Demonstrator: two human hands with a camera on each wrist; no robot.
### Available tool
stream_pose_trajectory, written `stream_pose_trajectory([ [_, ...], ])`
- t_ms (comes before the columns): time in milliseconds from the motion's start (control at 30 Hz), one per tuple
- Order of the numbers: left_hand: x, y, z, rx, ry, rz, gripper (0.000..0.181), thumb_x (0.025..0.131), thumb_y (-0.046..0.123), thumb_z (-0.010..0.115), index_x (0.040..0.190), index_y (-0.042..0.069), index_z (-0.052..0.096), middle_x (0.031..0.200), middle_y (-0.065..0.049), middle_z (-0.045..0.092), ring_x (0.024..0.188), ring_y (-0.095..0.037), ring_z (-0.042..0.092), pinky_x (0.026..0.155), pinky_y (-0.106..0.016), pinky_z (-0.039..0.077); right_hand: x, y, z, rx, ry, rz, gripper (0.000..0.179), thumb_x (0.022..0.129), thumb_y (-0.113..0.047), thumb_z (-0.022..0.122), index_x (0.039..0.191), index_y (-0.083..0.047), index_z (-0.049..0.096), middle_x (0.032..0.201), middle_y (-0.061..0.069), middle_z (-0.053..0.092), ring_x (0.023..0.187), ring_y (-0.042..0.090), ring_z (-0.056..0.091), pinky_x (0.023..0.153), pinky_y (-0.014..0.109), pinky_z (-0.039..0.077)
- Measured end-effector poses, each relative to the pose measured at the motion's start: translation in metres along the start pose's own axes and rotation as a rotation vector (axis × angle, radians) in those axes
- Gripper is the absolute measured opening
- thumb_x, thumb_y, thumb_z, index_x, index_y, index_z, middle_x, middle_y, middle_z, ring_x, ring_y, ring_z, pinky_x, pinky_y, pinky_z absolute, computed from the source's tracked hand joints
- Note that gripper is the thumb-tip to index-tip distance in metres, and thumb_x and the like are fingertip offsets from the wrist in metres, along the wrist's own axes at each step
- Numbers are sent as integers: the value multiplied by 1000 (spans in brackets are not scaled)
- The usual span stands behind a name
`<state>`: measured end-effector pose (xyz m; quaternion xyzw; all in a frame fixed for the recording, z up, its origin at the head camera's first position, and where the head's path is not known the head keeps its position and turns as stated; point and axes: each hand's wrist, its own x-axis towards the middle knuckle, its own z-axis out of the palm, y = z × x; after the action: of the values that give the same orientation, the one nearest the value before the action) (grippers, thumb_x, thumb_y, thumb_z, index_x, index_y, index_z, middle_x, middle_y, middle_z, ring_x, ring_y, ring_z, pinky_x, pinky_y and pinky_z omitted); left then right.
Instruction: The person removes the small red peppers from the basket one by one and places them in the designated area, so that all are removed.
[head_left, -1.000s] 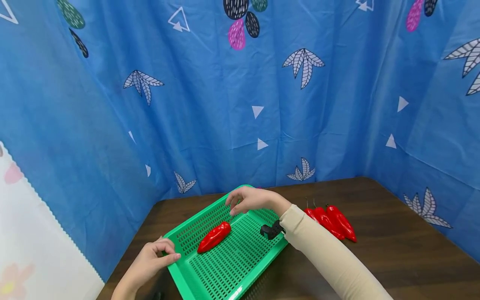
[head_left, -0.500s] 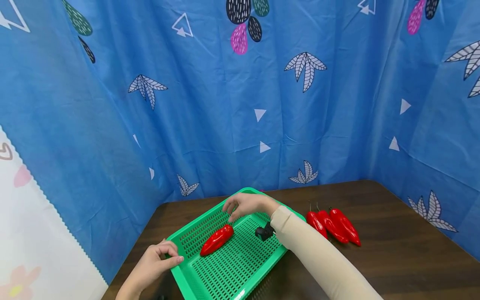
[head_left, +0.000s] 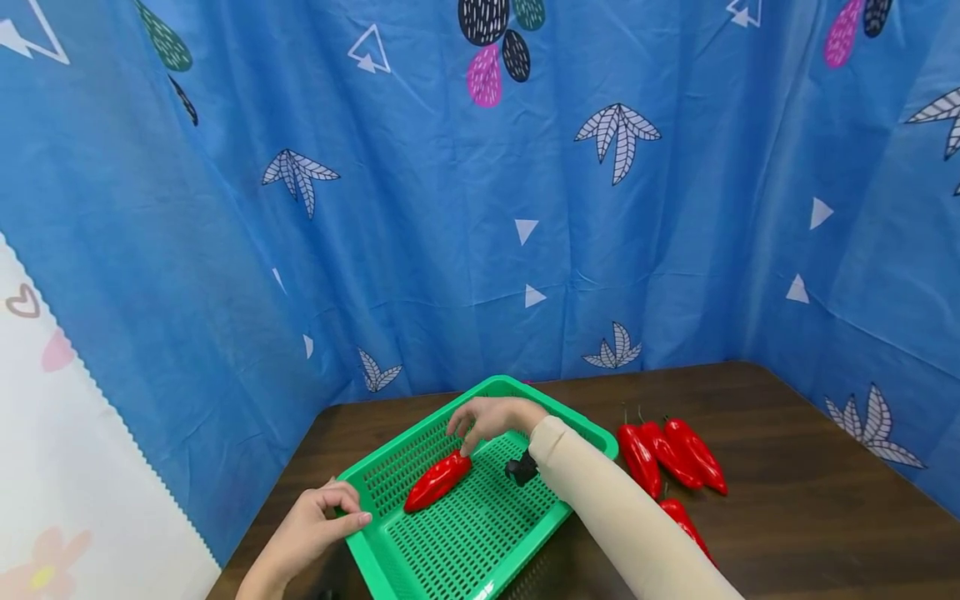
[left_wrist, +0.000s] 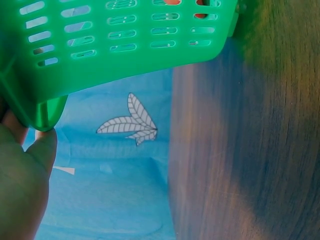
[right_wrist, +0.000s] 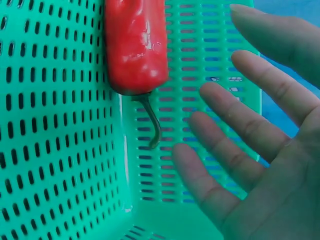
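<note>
A green slotted plastic basket (head_left: 480, 529) sits tilted across the dark wooden table. My left hand (head_left: 307, 529) pinches its near left rim; the left wrist view has the thumb (left_wrist: 44, 150) against the underside of the basket's lip (left_wrist: 47, 112). Inside lies one glossy red pepper (head_left: 437, 482) along the far left wall. Over the basket, my right hand (head_left: 495, 421) reaches in close to the pepper's stem end. In the right wrist view that hand (right_wrist: 265, 135) has its fingers spread and relaxed, apart from the pepper (right_wrist: 137, 47) and its curved green stem (right_wrist: 154, 122).
Several more red peppers (head_left: 697, 454) lie on the table (head_left: 810, 500) right of the basket, one of them partly behind the right sleeve (head_left: 607, 508). A blue patterned curtain (head_left: 435, 233) hangs along the back and sides. A white cloth (head_left: 67, 467) shows at the left.
My right hand has moved slightly lower, nearer the pepper's stem end. Another pepper on the table has come out from behind the sleeve. My left hand keeps its pinch on the rim.
</note>
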<state>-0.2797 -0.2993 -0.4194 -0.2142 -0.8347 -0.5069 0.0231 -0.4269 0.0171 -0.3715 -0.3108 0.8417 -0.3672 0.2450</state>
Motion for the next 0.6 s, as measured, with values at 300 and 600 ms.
stream_pose_trajectory([
  [300,-2,0,2,-3,-2,24,14,89,12,74,80,3,68,84,4,57,84,-11,57,104,6,18,13,-1,8,14,-33,27,41,86,-8,78,125,-16,67,136,9,61,129,29,55,113,53,50],
  [600,-1,0,3,19,15,-4,14,87,13,76,79,5,69,83,6,57,84,-10,58,103,8,17,16,0,15,-122,-48,72,39,87,-13,77,123,-20,67,127,3,65,117,22,60,107,48,55],
])
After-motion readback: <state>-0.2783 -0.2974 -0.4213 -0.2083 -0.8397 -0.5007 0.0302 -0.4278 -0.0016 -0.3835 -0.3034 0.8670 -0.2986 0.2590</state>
